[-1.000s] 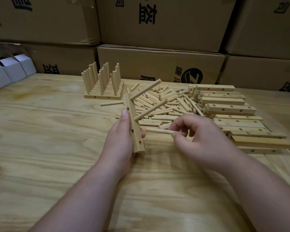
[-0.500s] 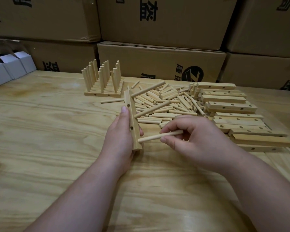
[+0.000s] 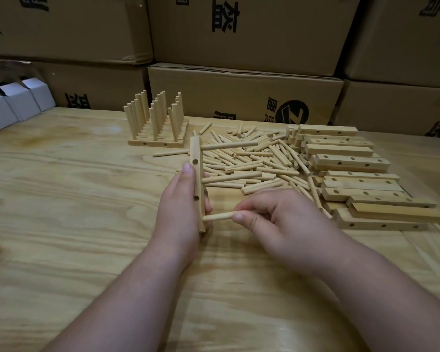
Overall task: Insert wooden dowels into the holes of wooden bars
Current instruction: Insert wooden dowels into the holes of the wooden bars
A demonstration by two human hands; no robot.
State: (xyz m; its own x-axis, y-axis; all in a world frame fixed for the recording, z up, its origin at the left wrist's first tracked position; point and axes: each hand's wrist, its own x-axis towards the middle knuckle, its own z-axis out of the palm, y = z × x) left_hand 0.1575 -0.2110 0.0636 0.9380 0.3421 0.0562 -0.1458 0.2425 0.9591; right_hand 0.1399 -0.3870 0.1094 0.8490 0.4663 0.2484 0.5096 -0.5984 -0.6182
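Holding a bar (image 3: 198, 184) upright over the table (image 3: 61, 212) in my left hand (image 3: 181, 212).
My right hand (image 3: 277, 224) pinches a dowel (image 3: 217, 216), its tip touching the bar's lowest hole; two dowels already stick out above.

The stacked cardboard boxes (image 3: 244, 95) bear black printed characters, one reading 益, and a round logo.

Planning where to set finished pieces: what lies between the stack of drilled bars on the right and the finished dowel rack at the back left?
In the head view, a loose pile of dowels covers the table between the stacked bars and the finished rack.
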